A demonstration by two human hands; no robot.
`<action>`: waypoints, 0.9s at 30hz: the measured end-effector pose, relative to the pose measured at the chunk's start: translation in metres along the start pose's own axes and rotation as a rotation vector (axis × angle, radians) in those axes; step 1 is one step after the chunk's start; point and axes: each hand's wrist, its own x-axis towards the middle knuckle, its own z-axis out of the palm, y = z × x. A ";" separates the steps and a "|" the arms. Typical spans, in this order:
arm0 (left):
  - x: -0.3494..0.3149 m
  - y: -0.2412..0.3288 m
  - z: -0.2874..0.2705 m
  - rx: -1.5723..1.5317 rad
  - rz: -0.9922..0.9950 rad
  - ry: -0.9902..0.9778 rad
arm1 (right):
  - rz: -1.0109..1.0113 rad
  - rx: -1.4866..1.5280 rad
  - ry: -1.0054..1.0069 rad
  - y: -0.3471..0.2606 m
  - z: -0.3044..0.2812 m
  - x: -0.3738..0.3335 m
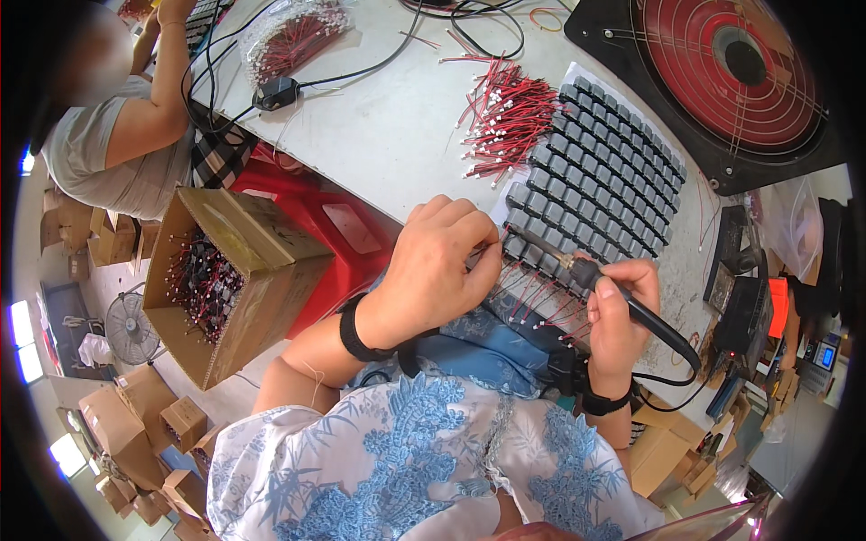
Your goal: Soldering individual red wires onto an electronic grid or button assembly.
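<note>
A soldering iron (588, 271) with a black handle is gripped in my right hand (621, 317), its metal tip pointing left at the near-left corner of a grid of small grey block-shaped parts (600, 167). By that corner, the fingers of my left hand (440, 261) are pinched together on what looks like a thin wire lead, mostly hidden by the fingertips. Several red and black wires with white connectors (539, 298) hang off the grid's near edge. Left of the grid's far part lies a loose pile of the same connector wires (511, 122).
A red fan (740, 54) in a black square frame stands at the far right. Bagged wires (298, 36) and a black cable with an adapter (276, 93) lie at the far left. A carton of wired parts (248, 261) rests on a red stool (347, 230). Another person (126, 126) sits far left.
</note>
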 end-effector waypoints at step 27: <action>0.009 0.004 -0.008 0.070 0.021 -0.125 | 0.044 -0.009 -0.044 -0.001 -0.004 0.001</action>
